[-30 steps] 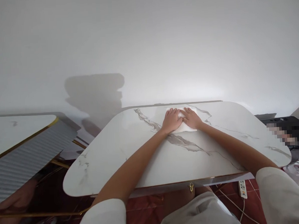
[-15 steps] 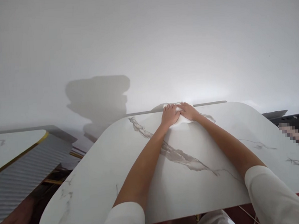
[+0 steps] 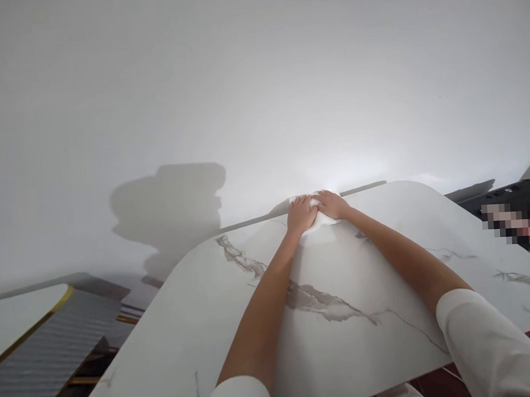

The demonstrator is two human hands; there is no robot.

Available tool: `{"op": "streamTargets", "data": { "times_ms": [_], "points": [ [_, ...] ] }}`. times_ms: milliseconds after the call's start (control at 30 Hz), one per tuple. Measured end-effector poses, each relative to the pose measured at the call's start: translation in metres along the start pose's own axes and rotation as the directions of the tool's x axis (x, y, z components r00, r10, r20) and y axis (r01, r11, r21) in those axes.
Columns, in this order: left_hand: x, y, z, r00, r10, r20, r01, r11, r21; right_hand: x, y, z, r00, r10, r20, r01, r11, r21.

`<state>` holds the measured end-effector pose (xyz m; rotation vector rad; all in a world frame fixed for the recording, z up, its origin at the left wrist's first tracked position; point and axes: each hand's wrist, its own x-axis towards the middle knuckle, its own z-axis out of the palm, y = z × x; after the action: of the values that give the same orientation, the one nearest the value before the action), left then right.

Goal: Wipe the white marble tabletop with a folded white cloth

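Both my arms reach across a white marble-patterned table (image 3: 236, 318) to its far edge. There my left hand (image 3: 301, 214) and my right hand (image 3: 330, 206) press side by side on a white cloth (image 3: 320, 225), thumbs close together. The fingers curl over the cloth, which is bunched under the palms and shows between the hands and just below them. Most of the cloth is hidden by the hands. It lies at the edge, close to the wall.
A plain white wall (image 3: 286, 91) rises behind the table. At the left stands another white-topped piece with gold trim (image 3: 26, 317) and a ribbed grey side. A black object (image 3: 526, 193), partly pixelated, is at the right beyond the table edge.
My view has tilted and turned, so the table appears slanted. Both hands and the cloth have shifted slightly right along the far edge, still together.
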<state>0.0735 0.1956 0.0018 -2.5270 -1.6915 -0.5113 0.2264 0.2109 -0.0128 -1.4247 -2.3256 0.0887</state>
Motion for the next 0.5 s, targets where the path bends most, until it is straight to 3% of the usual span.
{"op": "streamTargets", "data": {
  "times_ms": [267,500],
  "points": [
    [-0.009,0.0,0.0,1.0,-0.022,0.017,0.022,1.0,0.0,-0.004,0.0,0.007,1.0,-0.01,-0.017,0.009,1.0,-0.006],
    [-0.025,0.006,0.001,0.999,-0.035,0.004,0.035,0.999,-0.021,-0.024,-0.012,-0.001,0.998,-0.038,-0.044,0.037,0.999,-0.036]
  ]
}}
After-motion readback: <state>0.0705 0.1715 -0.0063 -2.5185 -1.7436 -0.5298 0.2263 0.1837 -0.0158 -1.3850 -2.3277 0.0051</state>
